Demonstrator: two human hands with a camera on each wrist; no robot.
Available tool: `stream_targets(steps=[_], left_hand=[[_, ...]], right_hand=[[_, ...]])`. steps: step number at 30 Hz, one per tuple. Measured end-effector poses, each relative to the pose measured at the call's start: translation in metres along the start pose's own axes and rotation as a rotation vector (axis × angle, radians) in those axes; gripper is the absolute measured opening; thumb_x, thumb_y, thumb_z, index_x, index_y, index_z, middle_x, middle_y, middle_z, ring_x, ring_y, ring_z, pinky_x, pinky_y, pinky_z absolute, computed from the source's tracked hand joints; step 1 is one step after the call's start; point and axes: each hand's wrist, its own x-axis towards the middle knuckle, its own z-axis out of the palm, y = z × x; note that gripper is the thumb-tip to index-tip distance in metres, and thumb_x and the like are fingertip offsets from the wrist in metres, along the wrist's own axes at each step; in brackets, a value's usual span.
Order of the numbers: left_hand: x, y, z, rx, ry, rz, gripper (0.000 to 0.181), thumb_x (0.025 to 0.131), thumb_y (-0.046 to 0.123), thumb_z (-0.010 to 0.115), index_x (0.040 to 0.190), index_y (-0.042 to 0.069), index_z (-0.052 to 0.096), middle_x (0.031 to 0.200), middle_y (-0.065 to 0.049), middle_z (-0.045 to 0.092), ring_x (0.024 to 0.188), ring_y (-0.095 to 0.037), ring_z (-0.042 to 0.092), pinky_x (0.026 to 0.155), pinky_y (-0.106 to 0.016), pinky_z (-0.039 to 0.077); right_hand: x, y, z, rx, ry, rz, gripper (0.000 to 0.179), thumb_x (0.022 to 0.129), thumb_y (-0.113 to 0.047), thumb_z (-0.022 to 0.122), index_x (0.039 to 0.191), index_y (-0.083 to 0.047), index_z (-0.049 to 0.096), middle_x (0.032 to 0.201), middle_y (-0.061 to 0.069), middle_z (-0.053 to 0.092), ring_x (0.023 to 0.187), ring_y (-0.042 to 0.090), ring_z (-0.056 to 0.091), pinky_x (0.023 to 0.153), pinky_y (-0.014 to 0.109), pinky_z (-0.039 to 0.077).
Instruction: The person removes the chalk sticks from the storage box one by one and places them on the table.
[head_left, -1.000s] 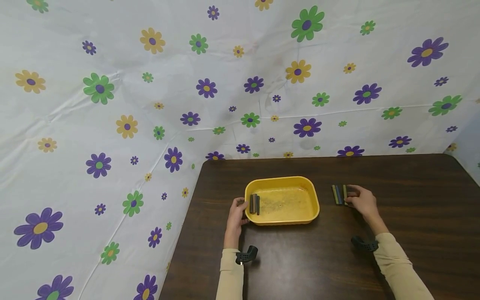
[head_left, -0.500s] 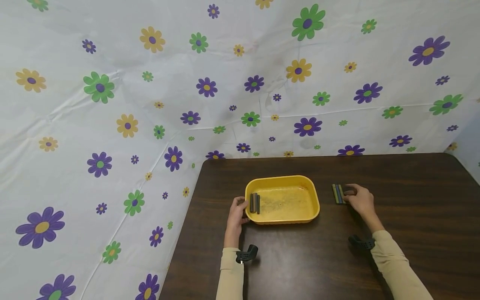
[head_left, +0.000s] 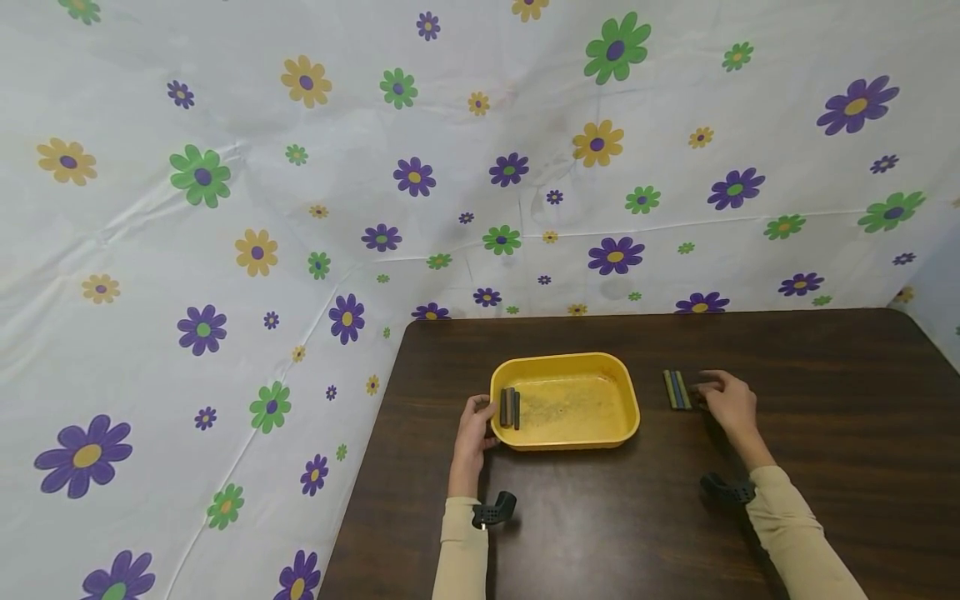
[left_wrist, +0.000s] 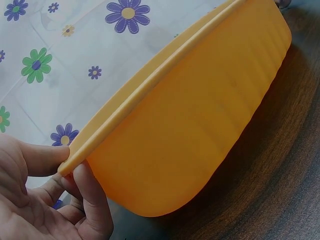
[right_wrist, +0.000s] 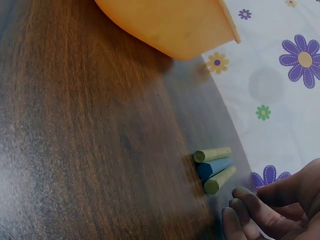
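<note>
My left hand point(head_left: 471, 427) holds the left end of a yellow plastic tray point(head_left: 570, 444). In the left wrist view, its thumb and index finger pinch the rim. Several dark chalk-like sticks point(head_left: 508, 408) lie side by side inside the tray at its left end. To the right of the tray, three similar sticks lie together on the table: two yellow-green ones point(right_wrist: 212, 154) and a blue one point(right_wrist: 214, 167) between them. My right hand point(head_left: 731, 407) is just right of this row, apart from it, fingers bent loosely. Nothing shows clearly between its fingertips; a bluish edge beneath them is too small to identify.
A dark brown wooden table point(head_left: 600, 517) lies under everything. Behind it and on the left hangs a white sheet with printed flowers point(head_left: 300, 167). Each wrist wears a black camera mount point(head_left: 493, 509).
My right hand first closes in on the right-hand yellow-green stick, which moves left against the others. It then draws slightly right, away from the row. My left hand stays on the tray.
</note>
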Motion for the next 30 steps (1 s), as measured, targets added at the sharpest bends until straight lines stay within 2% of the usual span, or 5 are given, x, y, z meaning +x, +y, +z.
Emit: stream_targets(steps=[4, 10, 23, 26, 30], left_hand=[[-0.01, 0.009, 0.002, -0.003, -0.001, 0.009, 0.034, 0.107, 0.015, 0.055, 0.134, -0.005, 0.049, 0.116, -0.026, 0.058, 0.079, -0.02, 0.059, 0.067, -0.033, 0.052], [-0.01, 0.009, 0.001, -0.008, -0.005, 0.01, 0.034, 0.107, 0.015, 0.055, 0.134, -0.005, 0.049, 0.117, -0.026, 0.058, 0.081, -0.021, 0.06, 0.068, -0.034, 0.052], [-0.011, 0.008, 0.0, -0.013, -0.008, 0.009, 0.036, 0.107, 0.015, 0.055, 0.136, -0.005, 0.049, 0.117, -0.027, 0.059, 0.081, -0.022, 0.06, 0.067, -0.033, 0.053], [0.003, -0.008, -0.001, -0.017, 0.015, 0.013, 0.035, 0.107, 0.018, 0.056, 0.135, -0.001, 0.051, 0.114, -0.022, 0.06, 0.079, -0.019, 0.06, 0.063, -0.031, 0.052], [0.022, -0.029, -0.002, -0.022, 0.048, 0.019, 0.032, 0.106, 0.022, 0.059, 0.132, 0.005, 0.053, 0.109, -0.014, 0.061, 0.076, -0.017, 0.058, 0.059, -0.027, 0.049]], right_hand=[[0.0, -0.005, -0.001, 0.027, 0.001, 0.038, 0.039, 0.106, -0.01, 0.051, 0.138, 0.012, 0.055, 0.117, 0.032, 0.069, 0.096, 0.044, 0.068, 0.076, 0.047, 0.052], [0.0, -0.019, -0.002, 0.039, 0.024, 0.032, 0.04, 0.107, -0.015, 0.052, 0.138, 0.01, 0.055, 0.118, 0.034, 0.067, 0.102, 0.048, 0.064, 0.086, 0.056, 0.047], [-0.01, -0.054, -0.001, 0.082, 0.034, -0.047, 0.04, 0.109, -0.02, 0.051, 0.138, 0.007, 0.058, 0.12, 0.033, 0.067, 0.102, 0.041, 0.064, 0.072, 0.034, 0.045], [-0.013, -0.06, 0.0, 0.103, 0.035, -0.068, 0.039, 0.109, -0.019, 0.052, 0.137, 0.007, 0.059, 0.118, 0.032, 0.068, 0.099, 0.042, 0.067, 0.067, 0.026, 0.047], [-0.016, -0.068, 0.001, 0.105, 0.035, -0.081, 0.039, 0.109, -0.019, 0.052, 0.137, 0.007, 0.06, 0.119, 0.032, 0.068, 0.098, 0.042, 0.068, 0.065, 0.024, 0.048]])
